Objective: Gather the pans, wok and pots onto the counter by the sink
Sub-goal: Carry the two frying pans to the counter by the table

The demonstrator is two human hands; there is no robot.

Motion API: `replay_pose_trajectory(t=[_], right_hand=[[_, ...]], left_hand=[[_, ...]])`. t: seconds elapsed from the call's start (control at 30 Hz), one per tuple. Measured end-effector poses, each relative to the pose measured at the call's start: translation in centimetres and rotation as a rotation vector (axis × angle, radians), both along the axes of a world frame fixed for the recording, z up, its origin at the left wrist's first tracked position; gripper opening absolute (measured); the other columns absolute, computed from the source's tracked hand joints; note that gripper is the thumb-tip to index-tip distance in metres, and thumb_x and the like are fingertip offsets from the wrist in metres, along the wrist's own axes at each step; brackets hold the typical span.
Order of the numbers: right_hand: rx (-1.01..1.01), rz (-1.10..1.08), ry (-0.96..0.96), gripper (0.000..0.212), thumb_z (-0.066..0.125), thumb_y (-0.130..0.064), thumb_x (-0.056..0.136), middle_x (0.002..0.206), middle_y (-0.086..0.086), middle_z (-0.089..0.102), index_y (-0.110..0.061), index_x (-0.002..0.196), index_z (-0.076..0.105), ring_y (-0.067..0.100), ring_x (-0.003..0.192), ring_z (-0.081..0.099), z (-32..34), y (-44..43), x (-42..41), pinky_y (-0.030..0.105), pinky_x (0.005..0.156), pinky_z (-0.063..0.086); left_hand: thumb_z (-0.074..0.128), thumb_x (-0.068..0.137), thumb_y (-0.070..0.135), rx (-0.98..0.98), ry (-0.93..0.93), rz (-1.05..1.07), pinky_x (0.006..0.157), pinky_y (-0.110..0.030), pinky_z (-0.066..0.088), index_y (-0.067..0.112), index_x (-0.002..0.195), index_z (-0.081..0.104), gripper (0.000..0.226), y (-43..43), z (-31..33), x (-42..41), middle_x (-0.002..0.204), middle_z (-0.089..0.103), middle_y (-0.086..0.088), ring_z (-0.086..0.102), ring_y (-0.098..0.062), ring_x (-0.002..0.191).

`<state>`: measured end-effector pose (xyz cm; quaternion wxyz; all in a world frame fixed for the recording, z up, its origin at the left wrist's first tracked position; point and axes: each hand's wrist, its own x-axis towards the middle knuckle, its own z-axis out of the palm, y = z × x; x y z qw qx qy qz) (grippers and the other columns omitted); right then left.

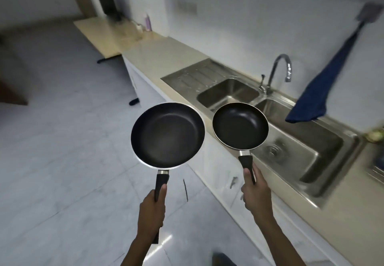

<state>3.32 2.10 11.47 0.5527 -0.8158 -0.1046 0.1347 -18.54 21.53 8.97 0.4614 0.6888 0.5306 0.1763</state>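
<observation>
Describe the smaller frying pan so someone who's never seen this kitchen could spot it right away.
Find the steel double sink along the counter. Two black nonstick pans are held up by their handles beside it. The smaller frying pan is in the right hand, overlapping the sink's edge; the larger pan hangs over the floor.

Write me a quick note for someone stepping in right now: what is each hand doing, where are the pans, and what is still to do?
Left hand: closed on the handle of the larger frying pan, held over the floor.
Right hand: closed on the handle of the smaller frying pan, held over the counter edge by the sink.
Done: both pans picked up and carried to the sink area.
Left: set both on the beige counter beside the sink. No wok or pots are in view; they still need fetching.
</observation>
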Motion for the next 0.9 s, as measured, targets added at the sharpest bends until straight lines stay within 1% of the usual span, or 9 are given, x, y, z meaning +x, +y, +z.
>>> replay_pose_trajectory(t=[0.07, 0.2, 0.4, 0.5, 0.6, 0.67, 0.77, 0.8, 0.9], right_hand=[[0.007, 0.038, -0.010, 0.040, 0.048, -0.052, 0.099, 0.062, 0.015, 0.058, -0.044, 0.138, 0.048, 0.016, 0.043, 0.048, 0.3, 4.5, 0.9, 0.028, 0.037, 0.043], [0.007, 0.103, -0.026, 0.042, 0.047, -0.054, 0.098, 0.048, -0.004, 0.047, -0.047, 0.139, 0.045, 0.010, 0.037, 0.039, -0.6, 14.7, 3.9, 0.025, 0.037, 0.037], [0.019, 0.138, -0.006, 0.041, 0.046, -0.052, 0.099, 0.047, -0.005, 0.040, -0.051, 0.141, 0.042, 0.009, 0.036, 0.032, -0.8, 30.3, 9.0, 0.023, 0.036, 0.032], [0.003, 0.175, 0.017, 0.043, 0.046, -0.049, 0.100, 0.052, 0.000, 0.046, -0.046, 0.144, 0.043, 0.011, 0.037, 0.035, -0.3, 38.4, 11.8, 0.024, 0.036, 0.034], [0.006, 0.184, 0.044, 0.041, 0.046, -0.048, 0.101, 0.049, -0.005, 0.044, -0.041, 0.142, 0.046, 0.010, 0.036, 0.035, 0.0, 45.2, 14.1, 0.022, 0.036, 0.034], [0.000, 0.199, 0.031, 0.042, 0.046, -0.049, 0.101, 0.054, -0.006, 0.048, -0.039, 0.142, 0.046, 0.007, 0.036, 0.038, 0.0, 49.9, 16.0, 0.021, 0.035, 0.035], [-0.002, 0.194, 0.037, 0.045, 0.044, -0.052, 0.100, 0.078, -0.008, 0.051, -0.040, 0.144, 0.044, 0.002, 0.047, 0.044, -0.6, 56.6, 18.5, 0.018, 0.043, 0.037], [-0.003, 0.188, 0.045, 0.045, 0.044, -0.053, 0.100, 0.081, -0.007, 0.051, -0.040, 0.143, 0.044, 0.002, 0.050, 0.044, -0.9, 58.8, 19.3, 0.018, 0.045, 0.038], [-0.024, 0.139, 0.038, 0.042, 0.046, -0.053, 0.099, 0.075, -0.004, 0.057, -0.042, 0.139, 0.048, 0.007, 0.049, 0.048, -1.3, 65.8, 22.0, 0.022, 0.044, 0.040]], left_hand=[[0.045, 0.085, 0.078, 0.000, -0.010, 0.040, 0.036, -0.026, 0.046, 0.011, 0.072, 0.055, 0.069, 3.4, 0.1, 0.3, 0.046, 0.054, 0.002, 0.052, -0.009, 0.037], [0.048, 0.086, 0.075, -0.019, -0.019, 0.114, 0.035, -0.027, 0.046, 0.013, 0.072, 0.056, 0.064, 11.9, -0.6, 1.8, 0.046, 0.055, 0.001, 0.053, -0.011, 0.036], [0.047, 0.086, 0.075, -0.025, 0.019, 0.171, 0.036, -0.026, 0.045, 0.012, 0.073, 0.055, 0.064, 25.5, 0.0, 5.3, 0.046, 0.053, 0.002, 0.051, -0.010, 0.037], [0.047, 0.086, 0.075, -0.040, 0.019, 0.184, 0.037, -0.025, 0.044, 0.012, 0.072, 0.054, 0.065, 32.6, 0.5, 7.0, 0.047, 0.052, 0.002, 0.050, -0.009, 0.038], [0.048, 0.089, 0.072, -0.041, 0.020, 0.194, 0.037, -0.026, 0.045, 0.011, 0.073, 0.053, 0.063, 39.0, 0.7, 9.1, 0.048, 0.052, 0.001, 0.050, -0.009, 0.039], [0.048, 0.090, 0.069, -0.037, 0.024, 0.198, 0.037, -0.027, 0.046, 0.010, 0.074, 0.054, 0.061, 43.7, 0.5, 10.9, 0.047, 0.051, 0.002, 0.049, -0.009, 0.037], [0.047, 0.091, 0.069, -0.021, 0.010, 0.193, 0.037, -0.028, 0.047, 0.008, 0.077, 0.057, 0.063, 51.0, -0.2, 13.5, 0.048, 0.052, 0.000, 0.051, -0.011, 0.037], [0.046, 0.090, 0.070, -0.022, 0.021, 0.185, 0.037, -0.028, 0.047, 0.007, 0.077, 0.057, 0.065, 53.6, -0.6, 14.4, 0.049, 0.054, -0.001, 0.052, -0.011, 0.038], [0.045, 0.087, 0.074, -0.007, 0.019, 0.157, 0.037, -0.026, 0.048, 0.007, 0.076, 0.055, 0.068, 61.9, -1.4, 17.4, 0.049, 0.054, -0.002, 0.053, -0.012, 0.038]])
